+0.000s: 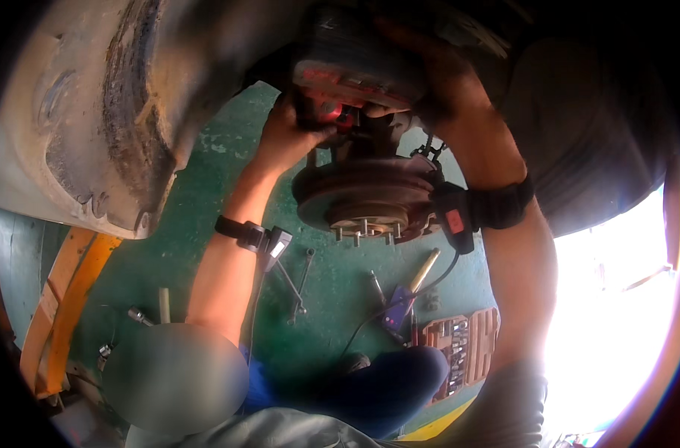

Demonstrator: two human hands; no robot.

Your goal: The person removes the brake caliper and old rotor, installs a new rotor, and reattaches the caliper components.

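Observation:
Overhead, just under the car body, is a boxy black-and-red power tool (355, 82). Its exact kind is hard to make out in the shadow. My left hand (291, 134) closes round its red lower part from the left. On the other side my right hand (448, 86) grips the tool, its fingers mostly in shadow. Below both hands hangs a rusty brake disc (362, 187) with several wheel studs (365, 227) pointing down in the picture. Where the tool meets the parts behind it is hidden.
A rusty, scraped body panel (94, 112) fills the upper left. An orange stand (67, 306) is at the left. On the green floor lie spanners (303, 287), a blue tool (397, 312) and an open socket case (480, 343). Cables run from straps on both my wrists.

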